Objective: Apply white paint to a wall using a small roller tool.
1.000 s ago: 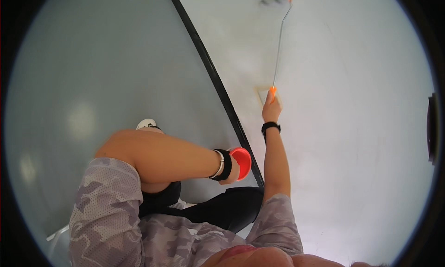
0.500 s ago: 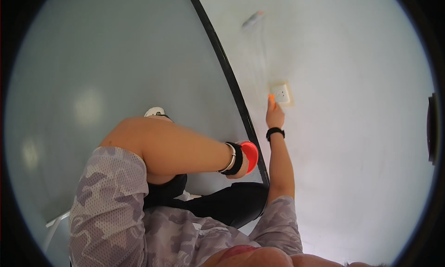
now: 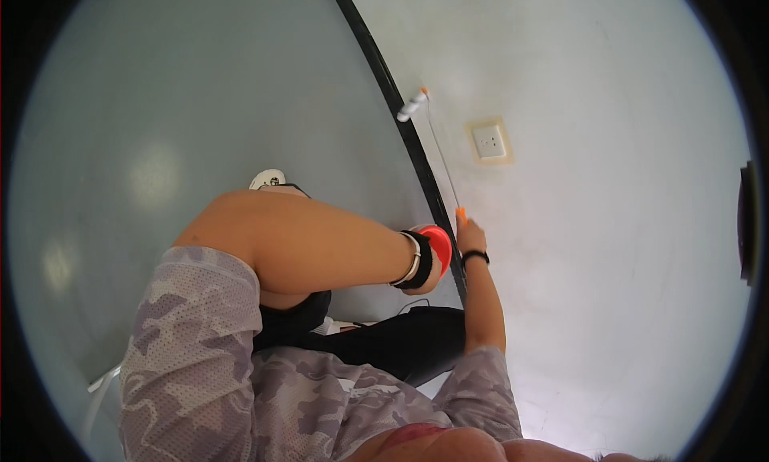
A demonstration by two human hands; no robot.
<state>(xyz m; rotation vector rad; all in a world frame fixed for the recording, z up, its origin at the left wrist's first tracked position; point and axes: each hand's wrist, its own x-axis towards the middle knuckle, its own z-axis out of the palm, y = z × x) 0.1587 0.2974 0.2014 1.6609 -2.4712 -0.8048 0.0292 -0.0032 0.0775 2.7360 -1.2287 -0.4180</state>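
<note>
A small paint roller [image 3: 412, 107] with a white sleeve, a thin metal rod and an orange handle is in my right hand [image 3: 471, 236], whose fingers are closed round the handle. Its sleeve overlaps the black skirting strip [image 3: 388, 85] at the foot of the white wall; whether they touch I cannot tell. My left hand [image 3: 430, 279], bent across in front of me, is curled at a round red container [image 3: 439, 243] beside that strip. My left forearm and wrist bands hide part of its grip.
A white wall socket [image 3: 489, 141] with a yellowish border is right of the roller's rod. Grey floor [image 3: 200, 85] spreads on the left. My black-clad leg [image 3: 400, 346] and a white shoe [image 3: 268, 178] show below. A dark object [image 3: 746, 221] is at the far right edge.
The roller has come down and left from the wall above the socket to the black strip. My right hand has lowered with it. The red container has shifted slightly up and right.
</note>
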